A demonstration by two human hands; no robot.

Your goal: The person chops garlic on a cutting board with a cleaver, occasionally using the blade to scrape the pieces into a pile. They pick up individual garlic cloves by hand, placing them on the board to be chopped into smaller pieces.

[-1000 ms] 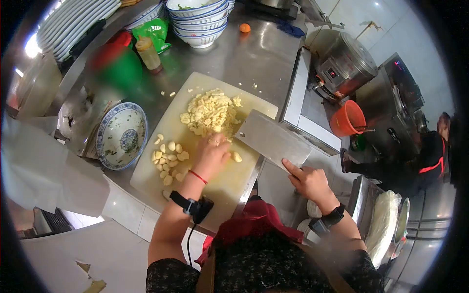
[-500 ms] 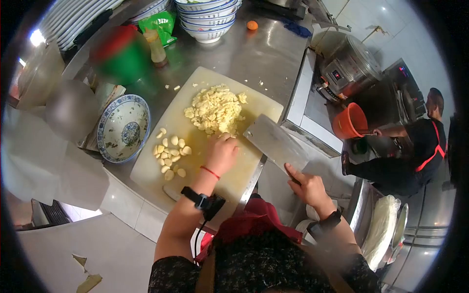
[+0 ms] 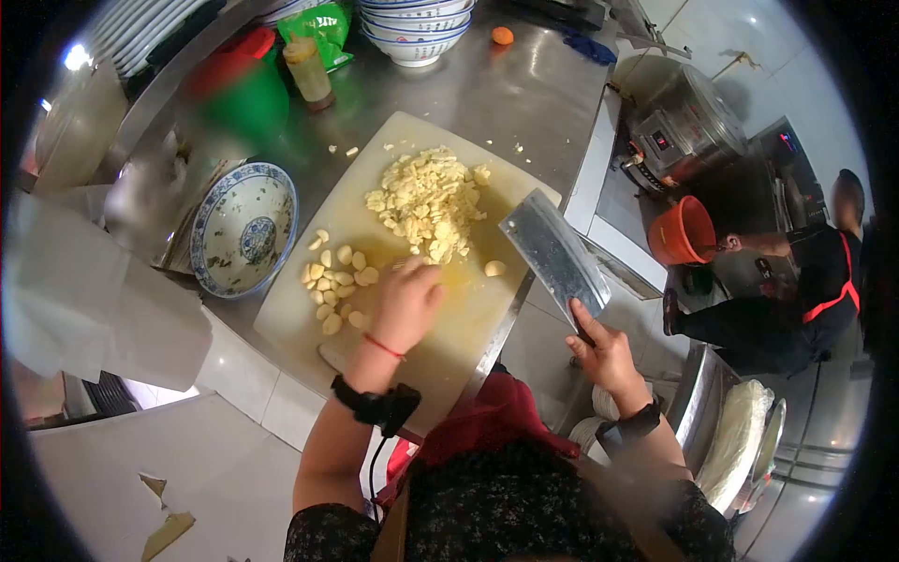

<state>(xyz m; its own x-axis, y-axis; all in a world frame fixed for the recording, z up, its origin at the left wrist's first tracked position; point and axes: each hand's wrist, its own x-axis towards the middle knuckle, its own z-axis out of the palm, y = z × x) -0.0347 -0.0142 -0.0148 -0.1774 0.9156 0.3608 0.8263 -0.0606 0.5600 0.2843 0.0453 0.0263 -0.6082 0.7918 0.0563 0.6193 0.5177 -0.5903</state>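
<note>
A cleaver (image 3: 554, 245) is in my right hand (image 3: 607, 359), gripped by the handle. Its broad wet blade is raised past the right edge of the cutting board (image 3: 440, 361). My left hand (image 3: 407, 304) hovers over the board with curled fingers; anything inside them is hidden. Just left of it lie several whole garlic cloves (image 3: 335, 286). Beyond the fingers spreads a heap of crushed garlic (image 3: 426, 199). One single clove (image 3: 494, 268) sits apart, between my left hand and the blade.
A blue-and-white bowl (image 3: 245, 229) with dark flecks stands left of the board. Stacked bowls (image 3: 417, 37), a sauce bottle (image 3: 307, 73) and a small orange fruit (image 3: 502, 36) are behind. At right, a person in black (image 3: 791, 304) reaches toward an orange bucket (image 3: 682, 231).
My left hand has shifted from the crushed heap toward the whole cloves. A single clove now shows on the right of the board. The cleaver has turned and moved right.
</note>
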